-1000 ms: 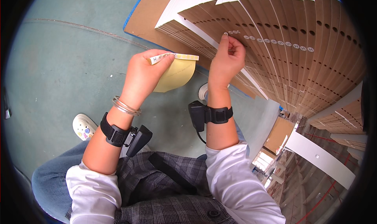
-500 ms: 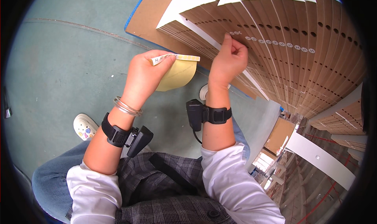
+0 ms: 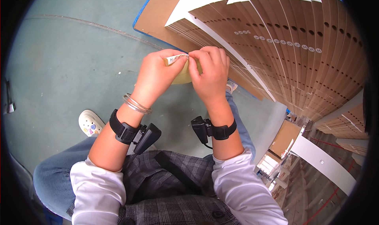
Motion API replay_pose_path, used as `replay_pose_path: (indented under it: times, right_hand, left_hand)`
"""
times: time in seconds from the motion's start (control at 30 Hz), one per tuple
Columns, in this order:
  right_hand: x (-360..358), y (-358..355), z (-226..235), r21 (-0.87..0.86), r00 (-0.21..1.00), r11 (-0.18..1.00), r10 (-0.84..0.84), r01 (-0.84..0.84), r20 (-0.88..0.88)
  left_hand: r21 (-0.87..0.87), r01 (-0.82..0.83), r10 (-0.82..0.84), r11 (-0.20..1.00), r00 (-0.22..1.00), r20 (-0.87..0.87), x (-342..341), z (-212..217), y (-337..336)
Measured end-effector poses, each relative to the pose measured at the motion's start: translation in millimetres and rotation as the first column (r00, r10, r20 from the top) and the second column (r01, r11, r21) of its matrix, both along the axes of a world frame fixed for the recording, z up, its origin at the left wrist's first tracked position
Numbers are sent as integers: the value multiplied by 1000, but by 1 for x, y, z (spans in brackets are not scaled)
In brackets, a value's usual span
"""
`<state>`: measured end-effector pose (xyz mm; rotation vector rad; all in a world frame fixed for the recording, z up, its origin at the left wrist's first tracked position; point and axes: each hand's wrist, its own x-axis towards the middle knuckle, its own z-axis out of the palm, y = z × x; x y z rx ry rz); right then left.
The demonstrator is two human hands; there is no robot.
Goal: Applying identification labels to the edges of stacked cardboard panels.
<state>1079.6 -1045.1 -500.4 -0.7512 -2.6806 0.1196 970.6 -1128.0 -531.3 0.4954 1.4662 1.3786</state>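
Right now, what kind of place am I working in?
Probably a workshop or factory floor for flat-pack furniture: a stack of drilled brown panels stands on edge, the floor is painted green concrete, and both hands hold a sticker sheet.

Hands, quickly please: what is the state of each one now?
Left hand: closed, pinching the sticker strip.
Right hand: closed, fingertips pinching the same strip.
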Motion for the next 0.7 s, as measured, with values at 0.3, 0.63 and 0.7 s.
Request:
replay_pose_path:
  times: [0.3, 0.63, 0.7]
  right_hand:
    - [-2, -4, -1, 81, 999, 997, -14, 11, 30]
    - [1, 34, -12, -627, 524, 672, -725, 395, -447]
    - [4, 44, -17, -600, 522, 691, -713, 404, -468]
  left_hand:
    - [11, -37, 38, 999, 998, -59, 3, -7, 0]
    - [1, -81, 81, 997, 997, -6, -2, -10, 0]
    - [-2, -74, 74, 997, 997, -3, -2, -8, 1]
